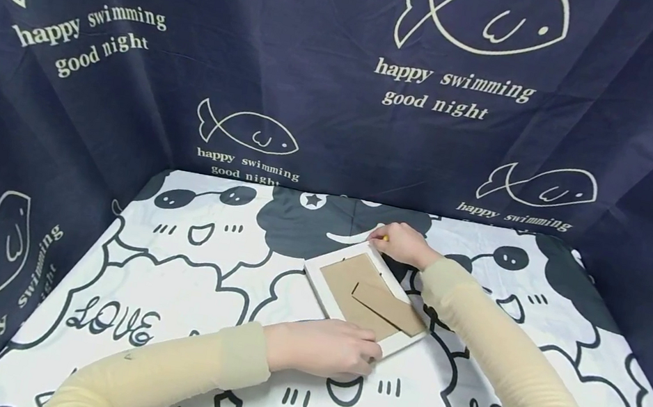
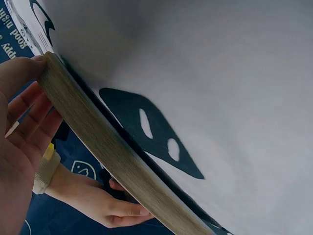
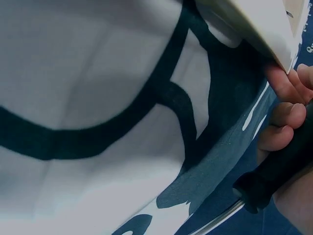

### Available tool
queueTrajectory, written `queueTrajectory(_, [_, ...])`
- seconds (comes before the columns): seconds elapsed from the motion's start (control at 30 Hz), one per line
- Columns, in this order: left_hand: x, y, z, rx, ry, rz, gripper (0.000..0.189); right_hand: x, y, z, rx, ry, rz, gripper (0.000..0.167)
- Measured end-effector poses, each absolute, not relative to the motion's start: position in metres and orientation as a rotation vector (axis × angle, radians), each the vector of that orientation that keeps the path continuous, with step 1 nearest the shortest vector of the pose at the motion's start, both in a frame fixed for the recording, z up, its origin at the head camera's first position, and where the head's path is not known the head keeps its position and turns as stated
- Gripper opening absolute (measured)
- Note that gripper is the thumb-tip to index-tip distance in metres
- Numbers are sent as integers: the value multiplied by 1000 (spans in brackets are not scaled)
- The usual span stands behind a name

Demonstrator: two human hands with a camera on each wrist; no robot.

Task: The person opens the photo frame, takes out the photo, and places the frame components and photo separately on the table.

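A white picture frame (image 1: pixel 336 255) with its back up tilts over the cloth in the head view. Its brown backing board (image 1: pixel 341 291) carries a stand leg (image 1: pixel 391 309). My left hand (image 1: pixel 325 347) grips the near edge, and in the left wrist view its thumb lies at a corner of the wood-grained side. At the far corner is my right hand (image 1: pixel 401 243), its fingertips against the frame. That hand also holds a screwdriver (image 3: pixel 279 169) by its black handle, with the metal shaft pointing away from the frame.
A white cloth (image 1: pixel 160 298) with dark cartoon prints covers the table. Dark blue curtains (image 1: pixel 345 80) with fish drawings hang behind it and along both sides.
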State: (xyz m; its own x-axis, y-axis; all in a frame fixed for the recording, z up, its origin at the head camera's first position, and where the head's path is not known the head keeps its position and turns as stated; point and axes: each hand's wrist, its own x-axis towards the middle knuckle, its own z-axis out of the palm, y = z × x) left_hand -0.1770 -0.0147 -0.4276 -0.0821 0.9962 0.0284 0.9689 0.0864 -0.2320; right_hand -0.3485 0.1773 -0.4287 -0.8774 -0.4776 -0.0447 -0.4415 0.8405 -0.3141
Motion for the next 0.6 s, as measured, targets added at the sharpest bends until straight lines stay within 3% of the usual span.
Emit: queueTrajectory(0.6, [-180, -37, -432, -2020, -2236, 107, 11, -344, 185, -432, -617, 2909, -559, 22])
